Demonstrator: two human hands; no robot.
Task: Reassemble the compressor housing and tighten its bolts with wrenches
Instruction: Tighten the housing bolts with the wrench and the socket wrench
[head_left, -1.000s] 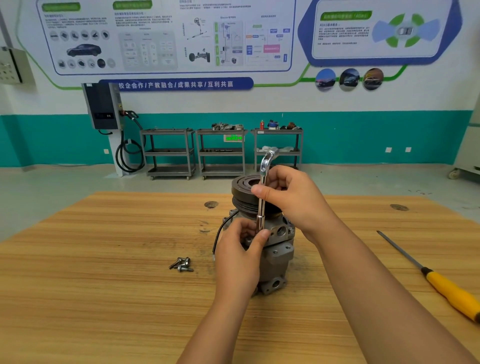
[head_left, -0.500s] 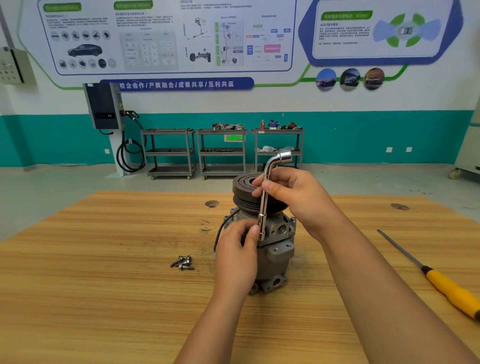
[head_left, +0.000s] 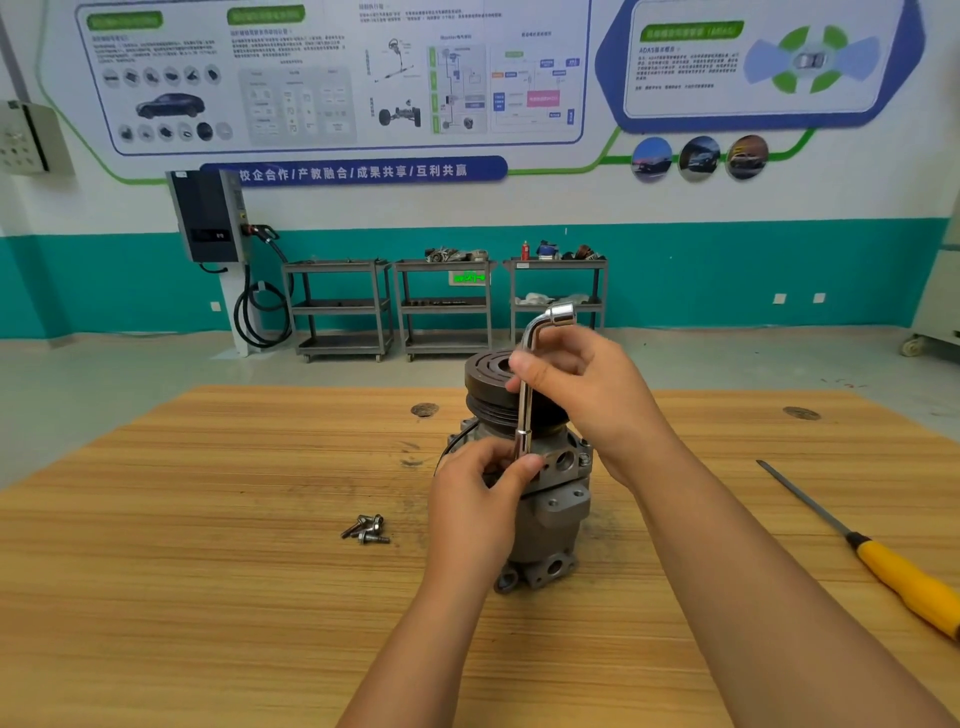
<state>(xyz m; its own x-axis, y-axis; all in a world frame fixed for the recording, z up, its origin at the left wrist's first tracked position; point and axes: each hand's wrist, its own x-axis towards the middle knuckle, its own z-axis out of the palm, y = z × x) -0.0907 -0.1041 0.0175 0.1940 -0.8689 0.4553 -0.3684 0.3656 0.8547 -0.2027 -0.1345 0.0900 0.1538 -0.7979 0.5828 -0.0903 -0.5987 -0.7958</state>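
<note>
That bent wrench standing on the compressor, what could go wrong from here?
The L-shaped socket wrench, its lower end pinched and hidden by the left hand, could slip and nip it. The compressor stands on end, seemingly unclamped; a pull from the right hand might tip it. The loose bolts could get knocked away.

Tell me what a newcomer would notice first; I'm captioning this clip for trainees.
Centre table, a grey compressor stands on end; the right hand grips an L-shaped wrench held upright against it, and the left hand pinches the wrench's lower end. Loose bolts lie left of it; a yellow-handled tool lies far right.
</note>
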